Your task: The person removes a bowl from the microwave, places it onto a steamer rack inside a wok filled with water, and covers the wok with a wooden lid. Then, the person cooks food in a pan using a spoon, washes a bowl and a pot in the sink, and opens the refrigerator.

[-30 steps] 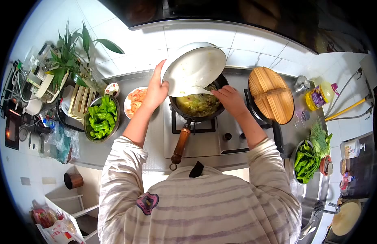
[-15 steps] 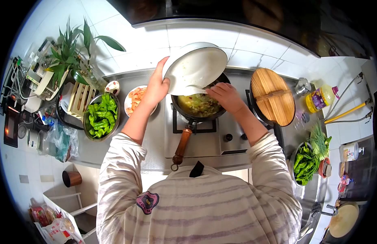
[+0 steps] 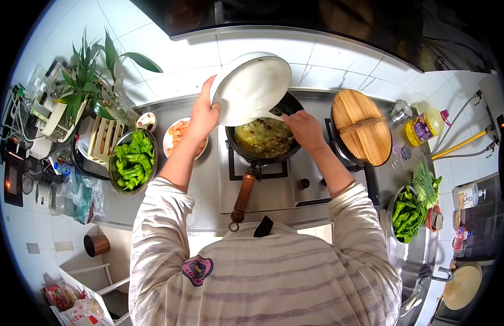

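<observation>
My left hand (image 3: pixel 205 113) is closed on the rim of a white bowl (image 3: pixel 253 84), tilted steeply over the frying pan (image 3: pixel 244 193). My right hand (image 3: pixel 306 130) pinches what looks like a white spoon (image 3: pixel 264 115) at the bowl's lower edge; its handle is mostly hidden by my fingers. Beneath it, the pan holds a yellowish, wet mixture with green and dark bits (image 3: pixel 264 138). The bowl's inside looks nearly bare, with small specks. The pan sits on the left burner, its wooden handle pointing toward me.
A pot with a wooden lid (image 3: pixel 362 127) stands right of the pan. Left are a plate of orange-pink pieces (image 3: pixel 178 130) and a bowl of green peppers (image 3: pixel 133 163). Farther right stand an oil bottle (image 3: pixel 426 127) and another bowl of green peppers (image 3: pixel 407 214).
The bowl and my left hand have shifted slightly left and up. My right hand has moved a little right, with the spoon still by the bowl's lower edge; more of the pan's contents shows.
</observation>
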Tool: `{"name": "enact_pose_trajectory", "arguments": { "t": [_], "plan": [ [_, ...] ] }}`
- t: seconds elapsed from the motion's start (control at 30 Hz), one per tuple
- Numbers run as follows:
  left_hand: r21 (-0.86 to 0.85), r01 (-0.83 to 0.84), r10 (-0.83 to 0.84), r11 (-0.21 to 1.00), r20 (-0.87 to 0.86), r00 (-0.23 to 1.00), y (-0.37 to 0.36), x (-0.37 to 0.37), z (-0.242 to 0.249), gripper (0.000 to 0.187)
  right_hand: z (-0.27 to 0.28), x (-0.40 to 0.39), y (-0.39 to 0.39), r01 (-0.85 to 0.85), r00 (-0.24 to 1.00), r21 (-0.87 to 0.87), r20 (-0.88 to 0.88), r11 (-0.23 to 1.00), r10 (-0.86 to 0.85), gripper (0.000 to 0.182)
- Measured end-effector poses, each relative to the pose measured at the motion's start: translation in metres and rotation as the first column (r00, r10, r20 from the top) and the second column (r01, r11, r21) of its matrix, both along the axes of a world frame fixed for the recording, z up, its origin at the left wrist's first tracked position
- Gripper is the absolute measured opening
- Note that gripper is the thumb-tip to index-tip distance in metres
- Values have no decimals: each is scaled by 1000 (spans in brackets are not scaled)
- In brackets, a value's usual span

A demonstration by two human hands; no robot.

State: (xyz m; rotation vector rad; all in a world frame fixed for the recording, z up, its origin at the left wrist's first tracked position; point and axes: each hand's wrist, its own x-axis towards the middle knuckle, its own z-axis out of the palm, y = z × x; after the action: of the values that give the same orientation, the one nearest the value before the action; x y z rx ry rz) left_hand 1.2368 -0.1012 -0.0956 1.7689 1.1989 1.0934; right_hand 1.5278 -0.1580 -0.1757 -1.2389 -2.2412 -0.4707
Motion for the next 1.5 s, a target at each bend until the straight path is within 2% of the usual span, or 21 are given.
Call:
{"name": "enact_pose_trajectory", "arguments": {
  "t": [0.17, 0.23, 0.3, 0.33, 0.37, 0.4, 0.43, 0.53, 0.57, 0.7, 0.83, 1.0, 1.17, 1.23, 1.27, 1.3, 1.33, 1.37, 1.43, 1.47, 1.5],
  "plan": [
    [62, -12, 16, 998, -61, 998, 0, -1, 2, 64, 5, 17, -20, -85, 996, -103, -17, 991, 84, 30],
    [-95, -15, 12, 995, -34, 999, -5, 1, 13, 64, 9, 20, -20, -92, 995, -153, -55, 984, 84, 29],
    [-185, 13, -7, 983, 36, 999, 4, 0, 9, 63, 27, 18, -15, -41, 994, 57, -103, 998, 46, 25],
    [-271, 46, -18, 962, 106, 994, 8, 0, 7, 61, 38, 17, -12, -35, 994, 56, -104, 998, 40, 25],
    [-270, 52, -24, 961, 104, 994, 9, 1, 8, 61, 50, 14, -7, -18, 992, 125, -121, 992, 33, 23],
    [-370, 71, -22, 926, 137, 990, 10, 2, 11, 60, 63, 12, -1, -1, 990, 195, -137, 981, 28, 21],
    [-464, 92, -14, 881, 169, 986, 11, 3, 13, 59, 74, 10, 6, 4, 990, 199, -139, 980, 25, 21],
    [-532, 126, -51, 838, 153, 987, 13, 1, 8, 59, 98, 2, 28, -20, 997, 227, -68, 974, 36, 23],
    [-570, 146, -69, 808, 155, 986, 12, 1, 8, 60, 102, -2, 37, -53, 998, 256, 34, 965, 45, 26],
    [-584, 125, -52, 802, 141, 989, 5, 5, 9, 63, 105, -16, 54, -148, 949, 277, 309, 949, 58, 35],
    [-593, 173, -115, 786, 134, 984, 2, 0, 15, 65, 99, -9, 62, -143, 905, 171, 422, 975, 58, 38],
    [-588, 186, -124, 787, 144, 982, 4, -8, 20, 64, 79, 18, 49, -7, 896, 64, 443, 998, -22, 37],
    [-467, 160, -126, 870, 104, 987, 9, -11, 21, 65, 35, 17, 18, 130, 879, -21, 464, 991, -105, 37],
    [-447, 124, -82, 886, 114, 990, 10, -10, 22, 66, 16, 4, 1, 179, 950, -216, 293, 960, -111, 35],
    [-442, 98, -47, 892, 126, 991, 10, -10, 22, 66, 7, -2, -9, 180, 949, -215, 295, 960, -112, 35],
    [-441, 99, -46, 892, 128, 991, 11, -10, 21, 66, -1, -8, -19, 66, 983, -220, 181, 973, -26, 31],
    [-406, 91, -49, 909, 111, 993, 13, -10, 19, 66, -5, -12, -22, -49, 996, -214, 65, 976, 65, 27],
    [-374, 82, -51, 924, 92, 994, 13, -9, 20, 67, -4, -16, -21, -50, 996, -217, 66, 975, 66, 27],
    [-405, 75, -41, 911, 94, 995, 12, -8, 21, 67, -1, -20, -15, 87, 996, -131, 20, 987, -85, 23],
    [-430, 71, -32, 900, 96, 995, 11, -6, 23, 67, 8, -19, -11, 91, 996, -134, 17, 987, -89, 23],
    [-431, 74, -37, 899, 94, 995, 11, -5, 23, 67, 21, -16, -3, 115, 992, -25, -51, 993, -116, 18]
  ]
}}
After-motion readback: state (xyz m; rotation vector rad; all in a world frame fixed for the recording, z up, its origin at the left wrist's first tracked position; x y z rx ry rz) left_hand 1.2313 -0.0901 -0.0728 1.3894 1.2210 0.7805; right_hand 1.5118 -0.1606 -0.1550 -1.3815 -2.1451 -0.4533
